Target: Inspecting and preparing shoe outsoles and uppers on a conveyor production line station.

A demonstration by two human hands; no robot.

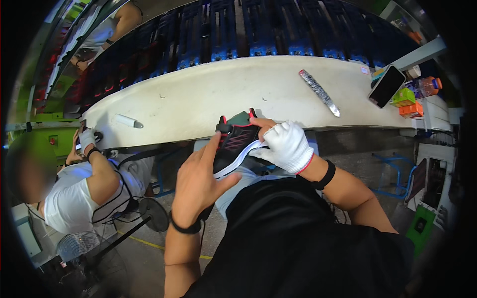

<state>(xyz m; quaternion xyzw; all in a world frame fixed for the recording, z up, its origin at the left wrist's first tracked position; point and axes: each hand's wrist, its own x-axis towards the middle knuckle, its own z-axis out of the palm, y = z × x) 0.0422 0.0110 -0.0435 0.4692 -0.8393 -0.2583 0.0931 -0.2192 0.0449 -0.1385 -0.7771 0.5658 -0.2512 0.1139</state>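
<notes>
Resting at the bench's near edge, above the person's lap: a black fabric shoe with red trim and criss-cross red stitching (237,141), a glossy white curved strip (244,155) running along its side. Right hand (288,146), in a white knitted glove with forefinger bare, grasps the shoe by that side. Bare left hand (196,181) spread and loose, forefinger by the shoe's black edge, not closed on anything. Progress, as judged: upper looks formed and strip lies along the visible side; handling or checking appears unfinished; far side and underside hidden, so what is left there cannot be told. Beyond, on the long cream bench (208,94): a silver-black wrapped, flat tool (319,93) and a white, marker-like tube (127,120).
</notes>
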